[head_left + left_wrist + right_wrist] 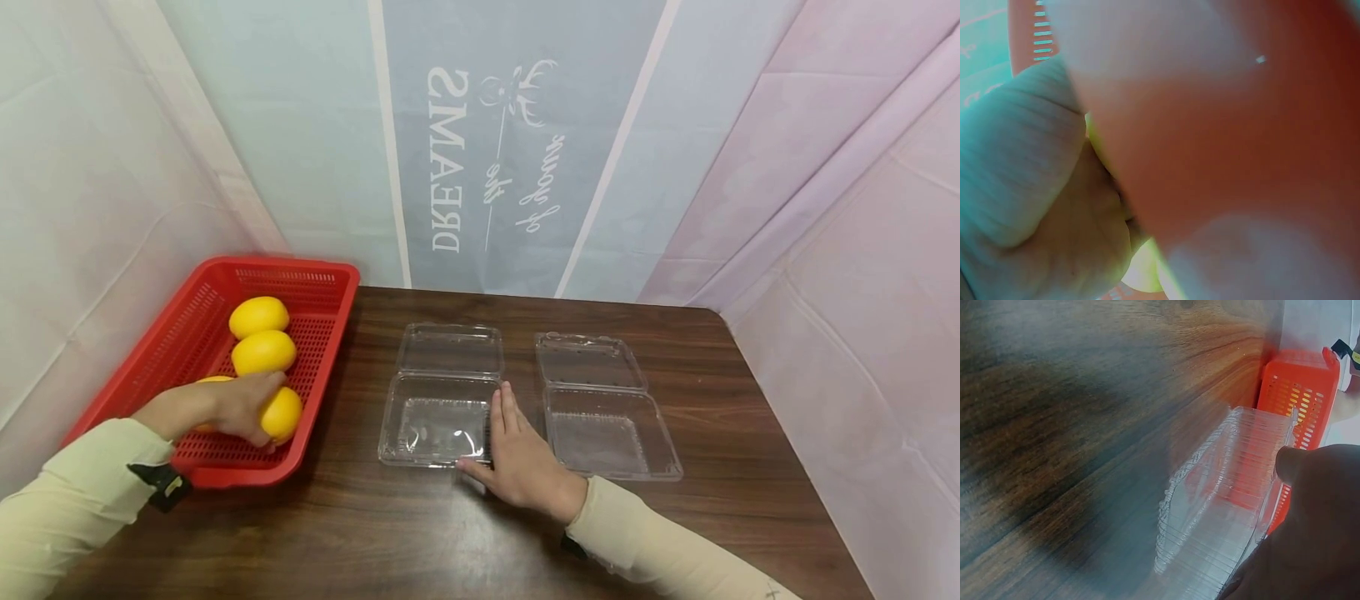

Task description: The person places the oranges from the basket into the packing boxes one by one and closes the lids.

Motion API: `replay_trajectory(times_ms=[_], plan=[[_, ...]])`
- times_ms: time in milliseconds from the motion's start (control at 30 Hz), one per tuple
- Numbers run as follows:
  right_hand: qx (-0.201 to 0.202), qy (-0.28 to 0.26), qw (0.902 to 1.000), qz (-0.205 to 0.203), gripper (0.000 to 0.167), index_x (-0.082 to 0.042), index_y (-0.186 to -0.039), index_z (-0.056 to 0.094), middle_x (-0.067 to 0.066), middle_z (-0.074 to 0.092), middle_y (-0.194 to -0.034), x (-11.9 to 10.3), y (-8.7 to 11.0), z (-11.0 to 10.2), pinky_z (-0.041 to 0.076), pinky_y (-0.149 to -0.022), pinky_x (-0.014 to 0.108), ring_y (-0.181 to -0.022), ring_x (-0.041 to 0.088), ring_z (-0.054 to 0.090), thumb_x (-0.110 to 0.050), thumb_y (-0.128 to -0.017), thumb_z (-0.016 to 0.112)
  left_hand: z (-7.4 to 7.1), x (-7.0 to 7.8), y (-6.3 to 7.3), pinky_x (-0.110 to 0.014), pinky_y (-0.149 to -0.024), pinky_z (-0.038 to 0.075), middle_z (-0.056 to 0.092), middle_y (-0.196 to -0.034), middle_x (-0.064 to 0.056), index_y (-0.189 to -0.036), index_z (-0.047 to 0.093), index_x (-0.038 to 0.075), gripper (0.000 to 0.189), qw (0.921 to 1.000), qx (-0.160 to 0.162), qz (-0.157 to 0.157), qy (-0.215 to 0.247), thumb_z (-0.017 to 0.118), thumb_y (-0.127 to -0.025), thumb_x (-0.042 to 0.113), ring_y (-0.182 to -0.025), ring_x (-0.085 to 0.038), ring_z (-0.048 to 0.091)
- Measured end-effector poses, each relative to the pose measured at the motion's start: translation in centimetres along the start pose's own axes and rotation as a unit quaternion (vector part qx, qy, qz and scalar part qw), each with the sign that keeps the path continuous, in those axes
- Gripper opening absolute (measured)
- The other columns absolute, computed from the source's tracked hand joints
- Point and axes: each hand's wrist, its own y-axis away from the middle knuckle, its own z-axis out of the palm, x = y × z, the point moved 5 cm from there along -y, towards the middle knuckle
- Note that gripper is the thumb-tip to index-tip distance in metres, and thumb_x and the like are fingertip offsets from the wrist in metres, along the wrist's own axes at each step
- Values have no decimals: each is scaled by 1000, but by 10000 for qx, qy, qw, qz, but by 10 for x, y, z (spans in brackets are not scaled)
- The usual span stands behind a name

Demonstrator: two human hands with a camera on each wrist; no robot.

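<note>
My left hand (pixel 243 407) reaches down into the red basket (pixel 347 308) and grips a yellow lemon (pixel 283 415) near its front right corner. Another lemon (pixel 213 380) shows partly from behind this hand, and two more lie farther back. In the left wrist view a blurred red surface covers most of the picture, and the palm (pixel 1079 231) hides most of the fruit. My right hand (pixel 528 462), fingers straight, touches the right side of the left clear plastic clamshell box (pixel 438 417). The right wrist view shows the thumb (pixel 1288 464) at the box's rim (pixel 1272 481).
A second clear clamshell box (pixel 600 433) lies open to the right, its lid (pixel 588 364) folded back toward the wall. Both boxes sit on a dark wooden table (pixel 360 533). Printed cloth (pixel 517 250) hangs behind the table, with pale cloth on both sides.
</note>
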Motion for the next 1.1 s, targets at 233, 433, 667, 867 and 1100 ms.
replay_trajectory(times_ms=[233, 433, 667, 867, 1100], plan=[[83, -4, 10000, -49, 108, 17, -154, 13, 38, 4, -161, 1, -1, 2, 27, -120, 47, -151, 44, 15, -64, -96, 56, -5, 2, 5, -49, -87, 49, 52, -108, -11, -127, 41, -4, 86, 9995, -92, -28, 297, 93, -66, 28, -97, -29, 51], [131, 23, 9999, -68, 108, 18, -154, 13, 38, 4, -161, 1, -2, 2, 26, -120, 47, -151, 44, 14, -63, -96, 56, -10, 5, 7, -52, -92, 47, 51, -113, -13, -132, 38, -5, 92, 9989, -31, 120, 451, 93, -68, 31, -103, -31, 49], [108, 91, 9999, -65, 107, 17, -154, 13, 38, 5, -161, 1, -2, 4, 23, -121, 48, -152, 43, 9, -64, -97, 55, -13, 4, 10, -52, -91, 48, 52, -115, -15, -135, 36, -7, 95, 9988, 76, 292, 398, 92, -68, 30, -103, -31, 49], [73, 191, 9998, -39, 107, 17, -154, 14, 37, 6, -162, 1, -1, 4, 20, -122, 50, -153, 43, 9, -65, -97, 53, -19, 2, 14, -54, -91, 48, 53, -120, -18, -135, 37, -8, 94, 9986, 218, 316, 358, 92, -68, 30, -104, -33, 50], [94, 364, 9993, -36, 107, 17, -154, 16, 36, 8, -162, 1, -2, 4, 20, -122, 51, -152, 46, 10, -67, -97, 51, -30, 2, 19, -47, -85, 49, 53, -116, -11, -132, 41, -5, 89, 9972, 563, 381, 305, 92, -68, 32, -102, -29, 51]])
